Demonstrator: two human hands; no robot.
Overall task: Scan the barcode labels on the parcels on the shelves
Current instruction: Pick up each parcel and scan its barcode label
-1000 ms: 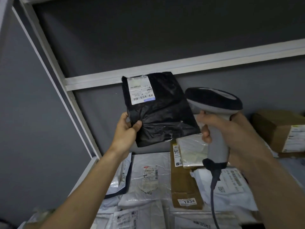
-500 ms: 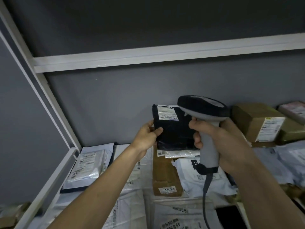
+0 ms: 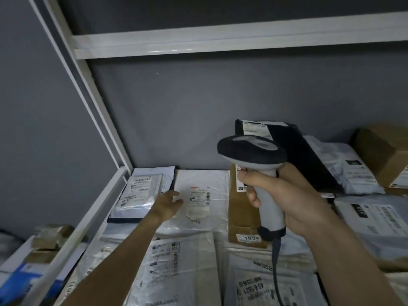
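While the right hand (image 3: 293, 195) is gripping the scanner (image 3: 256, 166) by its grey handle at centre right of the frame, fingers wrapped tight around it, the left hand (image 3: 166, 205) is reaching out over the white mailer (image 3: 203, 195) lying flat at the middle of the shelf. Its fingers are spread loose and holding nothing, hovering just beside the mailer's label (image 3: 199, 195); can't really tell if the fingertips are touching the plastic or not.

Parcels are lying all over this shelf: a clear-bagged one (image 3: 139, 193) at left by the white frame (image 3: 97, 208), a brown box (image 3: 242, 217) marked 1834 just behind the scanner handle, a black bag (image 3: 304, 160) leaning at the back with its label facing up, and more white mailers filling the lower part of the frame.

My guess is the white mailer is the one being scanned next. Doing it well probably means flattening the shiny plastic with the free hand so the barcode isn't wrinkling or glaring, keeping fingers off the bars, then tilting the scanner head down toward the label, since at the moment it's pointing more at the back wall than at anything printed. Lighting is looking pretty dim too, so holding steady and square-ish to the label is going to matter.
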